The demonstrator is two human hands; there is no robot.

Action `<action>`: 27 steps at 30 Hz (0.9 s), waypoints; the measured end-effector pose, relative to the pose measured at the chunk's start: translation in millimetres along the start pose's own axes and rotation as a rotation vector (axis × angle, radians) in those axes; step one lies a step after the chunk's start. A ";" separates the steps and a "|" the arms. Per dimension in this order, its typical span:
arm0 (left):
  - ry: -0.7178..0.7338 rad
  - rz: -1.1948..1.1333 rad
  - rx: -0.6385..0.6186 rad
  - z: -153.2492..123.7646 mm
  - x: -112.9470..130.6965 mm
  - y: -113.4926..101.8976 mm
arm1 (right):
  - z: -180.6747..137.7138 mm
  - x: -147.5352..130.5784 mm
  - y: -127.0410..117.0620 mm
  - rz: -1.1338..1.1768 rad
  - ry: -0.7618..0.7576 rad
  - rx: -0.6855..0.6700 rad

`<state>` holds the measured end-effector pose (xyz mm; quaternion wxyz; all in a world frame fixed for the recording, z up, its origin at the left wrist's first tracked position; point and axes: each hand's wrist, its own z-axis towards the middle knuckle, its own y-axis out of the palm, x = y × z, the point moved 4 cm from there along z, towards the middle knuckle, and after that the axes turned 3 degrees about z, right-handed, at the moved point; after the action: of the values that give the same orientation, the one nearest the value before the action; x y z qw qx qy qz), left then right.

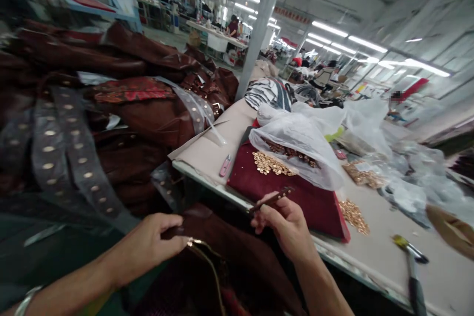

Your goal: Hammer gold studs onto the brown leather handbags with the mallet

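My left hand [153,244] is closed on the edge of a dark brown leather garment [229,252] in my lap, by a gold zipper [207,261]. My right hand [283,222] pinches a thin brown studded strap [272,199] just above the table's front edge. Beyond it lies a maroon cloth pad [296,197] with a heap of gold studs [272,164] on it. A clear plastic bag [299,143] holding studded strips rests on the pad's far side.
A tall pile of brown leather garments and studded belts [111,108] fills the left. On the table [370,252] are a pink clipper [224,165], more gold studs [353,215], a hammer [413,266] at the right and several plastic bags. People work far behind.
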<state>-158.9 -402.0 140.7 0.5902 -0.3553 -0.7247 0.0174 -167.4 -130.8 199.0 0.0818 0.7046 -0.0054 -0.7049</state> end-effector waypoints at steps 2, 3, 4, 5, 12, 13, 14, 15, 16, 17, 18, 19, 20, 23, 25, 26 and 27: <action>-0.013 -0.042 -0.075 -1.1 10.8 -0.6 | -10.4 9.0 20.3 0.061 0.029 -0.033; -0.015 -0.059 -0.111 -1.3 14.8 -0.7 | -14.7 12.7 29.7 0.080 0.040 -0.059; -0.015 -0.069 -0.137 -1.2 17.6 -1.1 | -18.3 15.4 38.1 0.086 0.037 -0.086; -0.014 -0.072 -0.158 -0.9 19.3 -1.9 | -21.2 16.8 45.3 0.068 0.011 -0.113; 0.004 -0.078 -0.251 4.1 22.3 -13.3 | -31.7 8.5 79.1 -0.672 -0.637 -0.393; 0.003 -0.079 -0.262 4.5 23.5 -14.4 | -32.9 6.9 82.3 -0.747 -0.735 -0.415; 0.002 -0.081 -0.271 4.7 24.6 -15.0 | -33.7 5.7 85.2 -0.805 -0.807 -0.432; 0.000 -0.082 -0.279 4.9 25.6 -14.9 | -33.8 4.7 87.6 -0.843 -0.847 -0.451; -0.002 -0.084 -0.284 5.2 26.3 -14.4 | -33.4 3.5 89.7 -0.865 -0.865 -0.467; -0.007 -0.084 -0.288 5.6 26.4 -13.6 | -32.9 2.1 91.6 -0.881 -0.874 -0.481; -0.014 -0.087 -0.290 6.2 25.9 -12.4 | -32.3 0.8 93.3 -0.899 -0.875 -0.497; -0.022 -0.091 -0.291 7.0 25.0 -11.2 | -31.9 -0.5 94.8 -0.914 -0.879 -0.512; -0.031 -0.095 -0.292 7.9 23.7 -9.9 | -31.6 -1.3 96.0 -0.931 -0.883 -0.530; -0.056 -0.104 -0.292 10.8 18.8 -6.8 | -31.4 0.3 97.4 -0.990 -0.892 -0.580; -0.069 -0.112 -0.286 12.2 16.4 -5.5 | -31.7 4.6 95.8 -1.029 -0.883 -0.600; -0.074 -0.119 -0.282 12.7 15.7 -5.0 | -32.0 7.2 94.4 -1.044 -0.869 -0.612; -0.077 -0.129 -0.279 13.1 15.5 -4.6 | -32.5 9.6 92.8 -1.051 -0.856 -0.625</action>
<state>-173.3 -392.0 151.9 0.5067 -0.3856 -0.7636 -0.1076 -125.0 -220.0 200.6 -0.0786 0.2223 0.5014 -0.8325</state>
